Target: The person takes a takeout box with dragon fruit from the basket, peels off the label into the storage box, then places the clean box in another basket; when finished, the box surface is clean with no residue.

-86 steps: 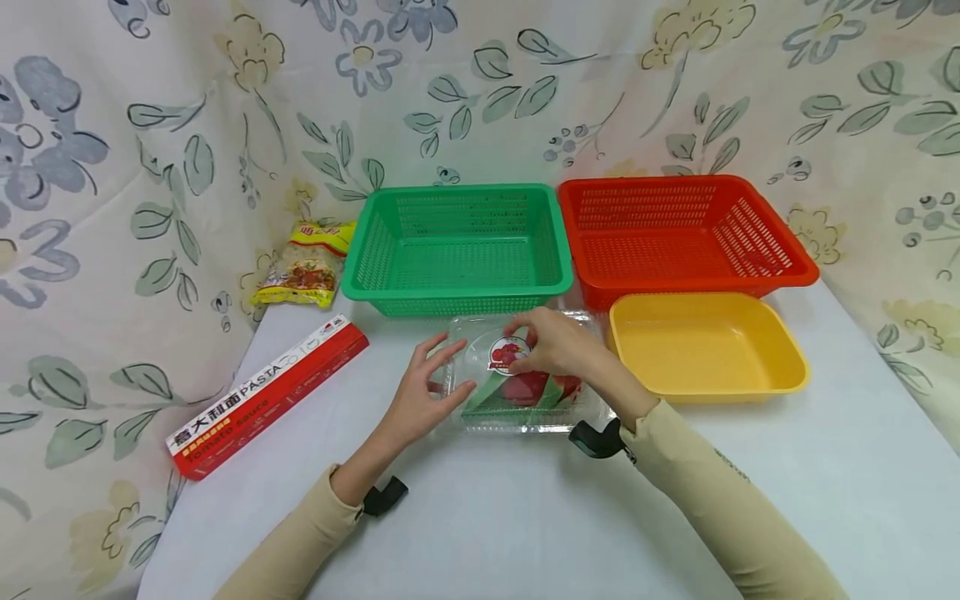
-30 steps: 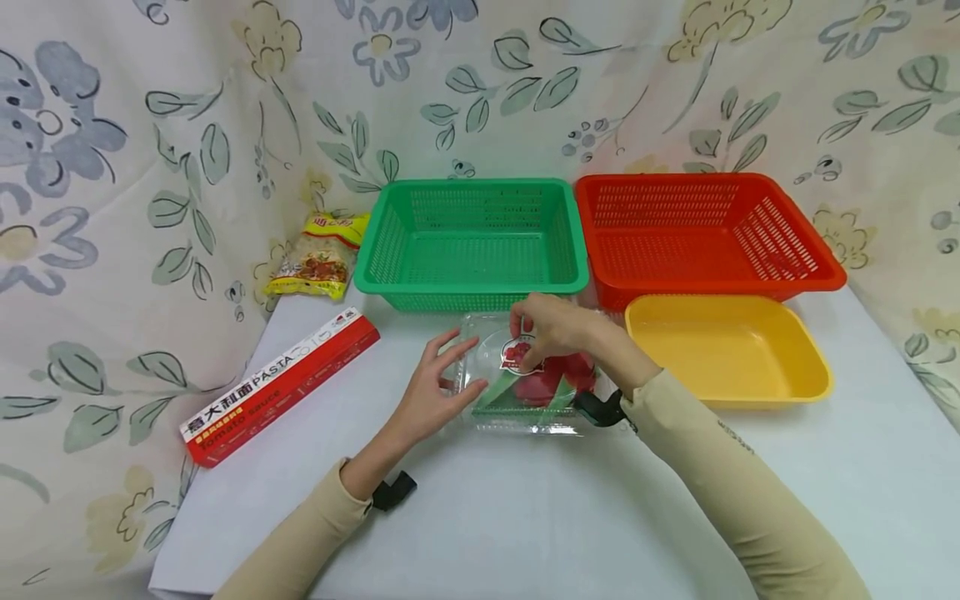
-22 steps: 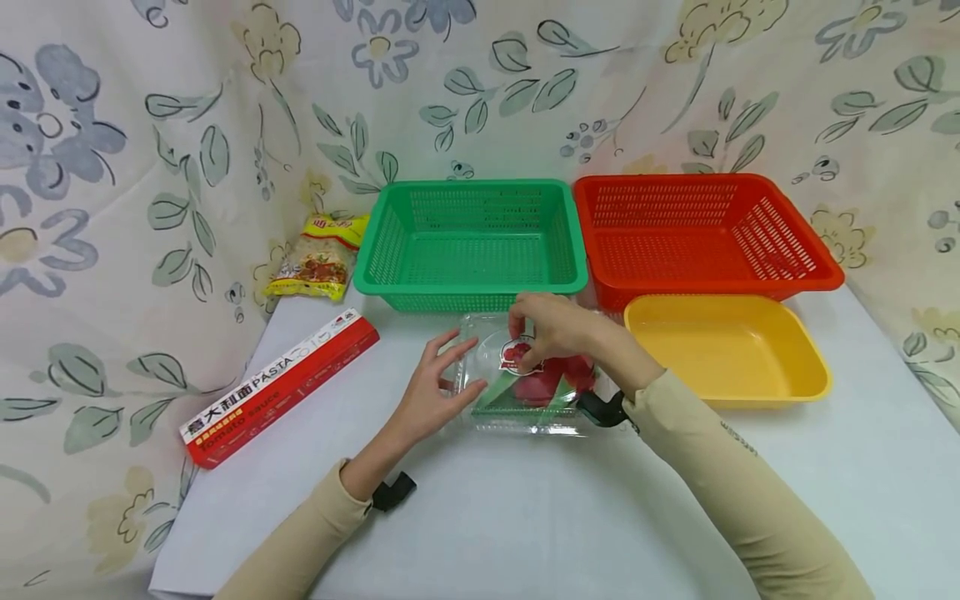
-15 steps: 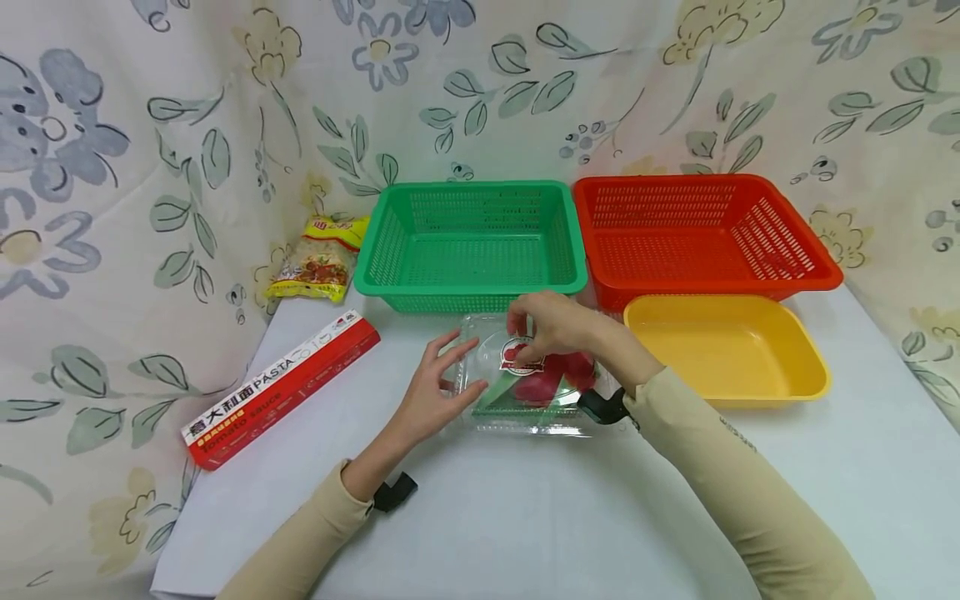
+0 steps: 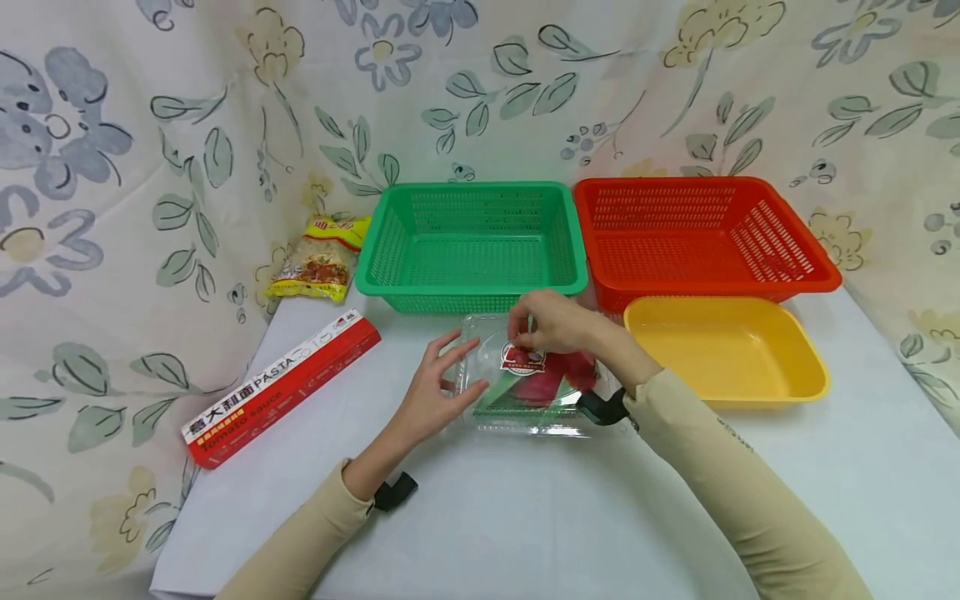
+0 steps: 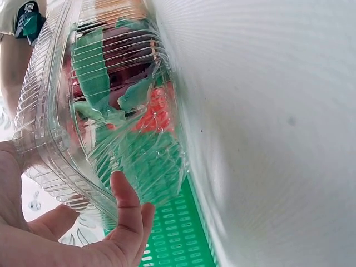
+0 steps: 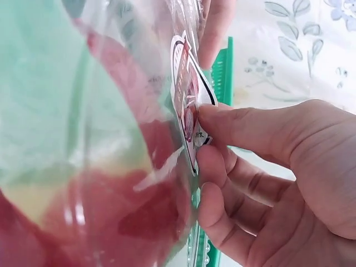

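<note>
1. Left hand [image 5: 431, 396]: the forearm reaches up from the near left, and the hand lies at the left end of the clear plastic box [image 5: 525, 430]. Thumb and fingers are spread wide along that edge; the grip is loose, touching the box without closing round it.
2. Right hand [image 5: 558, 323]: the forearm comes in from the near right, and the wrist passes over the right part of the box. The fingers bend down above the lid; the grip pinches the edge of the round sticker [image 5: 523, 360] between thumb and index finger.
3. The box lies flat on the table [image 5: 480, 517], the sticker on its lid. Red contents [image 5: 540, 385] and green pieces [image 5: 495, 392] show through the plastic.
4. Only the head view gives the whole layout: green basket [image 5: 472, 292] just behind the box, red basket [image 5: 712, 288] behind it to the right, yellow tray [image 5: 727, 350] to its right, pasta carton [image 5: 281, 392] to its left, noodle bag [image 5: 315, 260] farther back on its left.
5. The left wrist view alone reveals the box's ribbed side wall and how the fingers bracket its corner.
6. The right wrist view shows the sticker nearly edge-on, thumb tip against its rim, a detail tiny from above.
</note>
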`<state>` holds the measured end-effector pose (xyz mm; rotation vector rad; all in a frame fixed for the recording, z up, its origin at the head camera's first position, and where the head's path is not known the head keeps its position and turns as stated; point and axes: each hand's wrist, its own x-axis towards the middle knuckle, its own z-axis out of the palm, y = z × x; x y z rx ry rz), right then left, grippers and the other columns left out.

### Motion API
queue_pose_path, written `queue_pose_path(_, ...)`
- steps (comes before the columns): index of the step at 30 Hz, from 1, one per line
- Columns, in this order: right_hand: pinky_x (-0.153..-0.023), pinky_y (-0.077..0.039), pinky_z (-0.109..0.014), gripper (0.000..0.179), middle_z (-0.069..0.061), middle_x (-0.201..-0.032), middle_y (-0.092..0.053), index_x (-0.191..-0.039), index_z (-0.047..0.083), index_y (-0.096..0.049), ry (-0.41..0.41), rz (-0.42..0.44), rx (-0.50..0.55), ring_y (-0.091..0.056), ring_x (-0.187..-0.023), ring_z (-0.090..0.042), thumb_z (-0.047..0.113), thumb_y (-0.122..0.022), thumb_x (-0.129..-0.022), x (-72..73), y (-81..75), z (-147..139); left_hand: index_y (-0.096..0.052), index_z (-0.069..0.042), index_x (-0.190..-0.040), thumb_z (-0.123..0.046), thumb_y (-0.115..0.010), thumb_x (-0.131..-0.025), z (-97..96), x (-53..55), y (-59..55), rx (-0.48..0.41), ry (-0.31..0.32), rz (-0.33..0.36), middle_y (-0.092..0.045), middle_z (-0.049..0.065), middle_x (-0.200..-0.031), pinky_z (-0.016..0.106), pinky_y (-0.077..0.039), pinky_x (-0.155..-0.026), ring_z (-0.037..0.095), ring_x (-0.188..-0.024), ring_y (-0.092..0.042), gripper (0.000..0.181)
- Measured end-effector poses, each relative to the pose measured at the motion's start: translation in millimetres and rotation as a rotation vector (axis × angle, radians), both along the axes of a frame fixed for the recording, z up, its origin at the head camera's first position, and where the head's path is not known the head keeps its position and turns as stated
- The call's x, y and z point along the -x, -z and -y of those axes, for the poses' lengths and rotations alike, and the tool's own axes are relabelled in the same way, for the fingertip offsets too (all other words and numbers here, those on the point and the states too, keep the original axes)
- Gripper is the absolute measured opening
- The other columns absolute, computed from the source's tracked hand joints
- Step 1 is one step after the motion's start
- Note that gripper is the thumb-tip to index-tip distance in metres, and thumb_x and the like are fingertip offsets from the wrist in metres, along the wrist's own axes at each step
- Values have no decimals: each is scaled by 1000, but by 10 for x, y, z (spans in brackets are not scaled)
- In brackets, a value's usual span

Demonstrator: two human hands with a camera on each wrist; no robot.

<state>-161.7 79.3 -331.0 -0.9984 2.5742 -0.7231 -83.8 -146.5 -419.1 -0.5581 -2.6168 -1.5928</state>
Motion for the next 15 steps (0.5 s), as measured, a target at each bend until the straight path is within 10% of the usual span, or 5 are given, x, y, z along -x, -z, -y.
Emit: queue_pose_path(15,-72,-54,-29,6,-2,-87,-64,-85,7,-68,-42,45,98,-63,-77,-17,5,-70,-91,-29,37,-131,-55,-11,-141,-20,-76,-87,-3,-15,-14,4,-12,5,-32,15,-154,35,-54,-76,30,-127,-47,59)
